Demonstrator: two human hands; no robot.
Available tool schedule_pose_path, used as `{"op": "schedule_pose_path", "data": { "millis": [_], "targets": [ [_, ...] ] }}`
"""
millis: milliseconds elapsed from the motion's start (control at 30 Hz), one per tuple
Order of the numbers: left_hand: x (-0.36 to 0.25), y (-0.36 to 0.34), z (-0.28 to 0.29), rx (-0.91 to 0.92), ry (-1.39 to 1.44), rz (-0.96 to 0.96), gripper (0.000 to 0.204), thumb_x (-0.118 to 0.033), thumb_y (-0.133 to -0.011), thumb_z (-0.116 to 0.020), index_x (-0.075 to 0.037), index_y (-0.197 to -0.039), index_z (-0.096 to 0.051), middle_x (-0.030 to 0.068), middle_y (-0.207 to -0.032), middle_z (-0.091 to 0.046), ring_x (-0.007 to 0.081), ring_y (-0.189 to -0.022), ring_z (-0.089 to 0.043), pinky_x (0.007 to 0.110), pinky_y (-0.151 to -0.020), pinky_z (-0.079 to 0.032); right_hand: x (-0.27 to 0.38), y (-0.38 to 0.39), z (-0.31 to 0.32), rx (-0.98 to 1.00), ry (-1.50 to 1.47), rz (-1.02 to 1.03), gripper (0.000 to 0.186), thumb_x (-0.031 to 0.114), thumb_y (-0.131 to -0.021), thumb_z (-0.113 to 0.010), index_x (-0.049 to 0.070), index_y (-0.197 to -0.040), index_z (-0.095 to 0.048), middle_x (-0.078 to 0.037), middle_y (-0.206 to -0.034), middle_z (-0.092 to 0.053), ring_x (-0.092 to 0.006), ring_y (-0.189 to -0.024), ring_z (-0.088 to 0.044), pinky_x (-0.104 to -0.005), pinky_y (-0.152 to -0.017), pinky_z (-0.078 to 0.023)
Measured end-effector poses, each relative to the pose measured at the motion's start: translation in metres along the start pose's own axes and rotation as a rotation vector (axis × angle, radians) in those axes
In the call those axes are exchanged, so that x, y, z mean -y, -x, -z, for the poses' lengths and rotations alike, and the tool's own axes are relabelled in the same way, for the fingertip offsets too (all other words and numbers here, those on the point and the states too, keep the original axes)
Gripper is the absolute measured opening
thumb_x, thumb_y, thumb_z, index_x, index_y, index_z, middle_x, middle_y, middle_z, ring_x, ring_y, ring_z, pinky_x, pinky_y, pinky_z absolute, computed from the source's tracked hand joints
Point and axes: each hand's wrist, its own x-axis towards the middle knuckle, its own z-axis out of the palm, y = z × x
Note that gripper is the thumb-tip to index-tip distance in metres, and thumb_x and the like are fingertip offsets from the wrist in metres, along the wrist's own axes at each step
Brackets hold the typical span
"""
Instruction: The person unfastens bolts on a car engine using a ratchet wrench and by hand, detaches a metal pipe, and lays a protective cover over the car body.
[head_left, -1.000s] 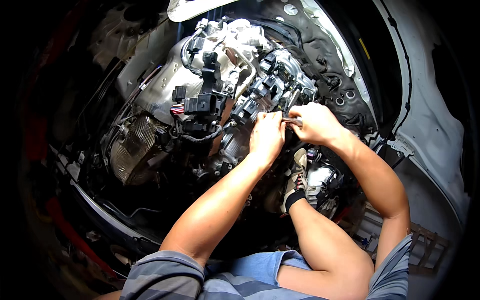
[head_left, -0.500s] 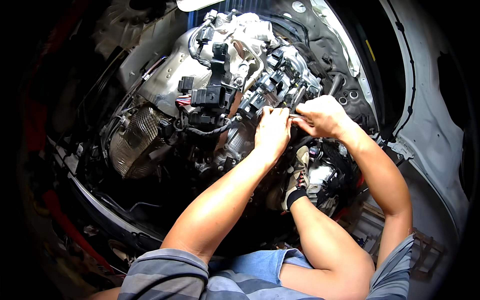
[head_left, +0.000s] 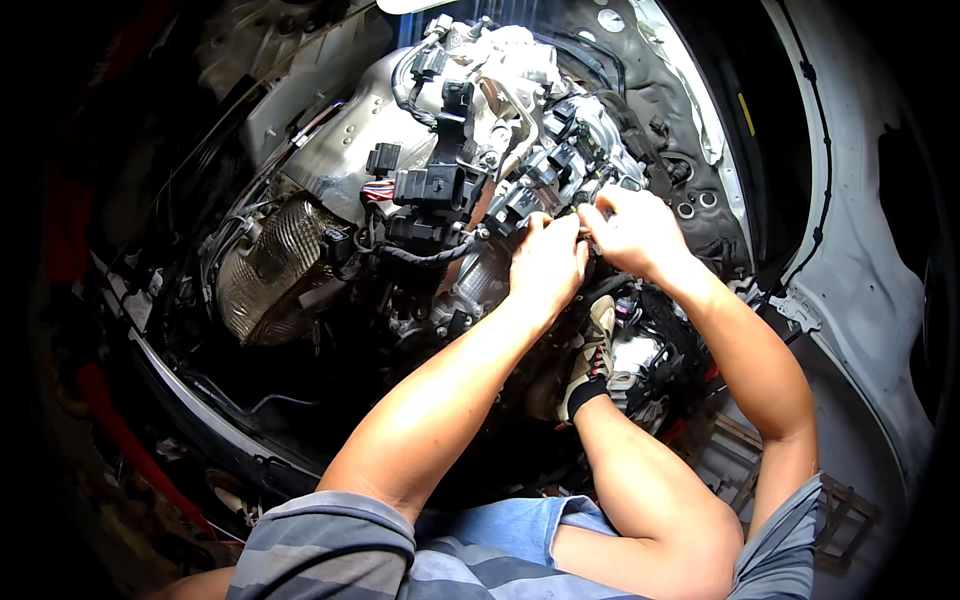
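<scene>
Both my hands meet at the right side of the engine [head_left: 480, 265], close to a row of black connectors [head_left: 515, 205]. My left hand [head_left: 547, 262] is closed, its fingertips tucked against the parts there. Whatever it grips is hidden by its knuckles. Just to its right, my right hand [head_left: 637, 235] is closed too, thumb and forefinger pinched near the left fingertips. What lies between those fingers is too small and covered to name. A black wiring harness [head_left: 425, 258] with a large black plug [head_left: 430, 186] runs left of my hands.
A ribbed metal heat shield [head_left: 275, 270] bulges at the engine's left. My foot in a beige shoe [head_left: 598, 335] rests within the engine bay below my hands. The pale car body edge [head_left: 860, 260] curves along the right. A wooden frame [head_left: 845, 520] lies low on the right.
My right hand has shifted slightly left and turned, closing in on the left hand. A thin metal piece seen between the hands before is now hidden. The view has shifted slightly.
</scene>
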Motion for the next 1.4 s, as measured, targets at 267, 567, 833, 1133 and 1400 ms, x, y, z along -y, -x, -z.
{"op": "schedule_pose_path", "data": {
  "millis": [267,567,833,1133,1400],
  "targets": [
    [-0.001,0.003,-0.001,-0.044,-0.023,0.076,0.030,-0.025,-0.090,-0.066,-0.008,-0.113,-0.061,0.0172,-0.103,-0.060,0.0346,-0.102,-0.061,0.044,-0.083,-0.057,0.001,-0.009,0.010,0.376,-0.422,-0.257,0.038,0.044,-0.090,-0.064,0.006,-0.084,-0.067,-0.014,-0.069,-0.066,-0.0288,-0.062,-0.066,-0.0402,-0.058,-0.052],
    [-0.002,0.004,0.001,-0.026,-0.098,-0.012,0.030,-0.023,-0.089,-0.067,-0.007,-0.113,-0.059,0.0105,-0.111,-0.064,0.0318,-0.113,-0.056,0.043,-0.084,-0.056,-0.017,-0.004,-0.008,0.690,-1.398,-1.281,0.025,0.024,-0.086,-0.068,0.007,-0.068,-0.062,-0.005,-0.058,-0.053,-0.0164,-0.044,-0.047,-0.0330,-0.045,-0.041],
    [-0.003,0.003,-0.001,-0.102,-0.102,-0.046,0.031,-0.024,-0.088,-0.069,-0.008,-0.112,-0.059,0.0132,-0.108,-0.062,0.0339,-0.106,-0.061,0.044,-0.084,-0.056,-0.022,-0.032,0.017,0.418,0.186,0.496,0.011,0.014,-0.068,-0.067,0.008,-0.077,-0.067,-0.013,-0.071,-0.069,-0.0321,-0.074,-0.071,-0.0429,-0.068,-0.056],
    [0.001,0.004,-0.003,-0.040,-0.120,-0.012,0.032,-0.025,-0.091,-0.064,-0.006,-0.115,-0.060,0.0111,-0.106,-0.065,0.0315,-0.105,-0.058,0.042,-0.083,-0.056,0.013,-0.022,0.014,0.642,-1.269,-1.272,0.027,0.026,-0.091,-0.065,0.006,-0.074,-0.059,0.002,-0.057,-0.048,-0.0088,-0.042,-0.038,-0.0274,-0.042,-0.034],
    [-0.007,0.000,-0.001,-0.050,-0.061,0.002,0.022,-0.023,-0.090,-0.065,-0.009,-0.106,-0.061,0.0123,-0.095,-0.065,0.0332,-0.096,-0.062,0.044,-0.079,-0.056,-0.022,-0.025,0.014,0.152,0.035,0.571,0.028,0.024,-0.080,-0.072,0.012,-0.063,-0.053,-0.008,-0.059,-0.057,-0.0260,-0.062,-0.065,-0.0412,-0.058,-0.052]
  ]
}}
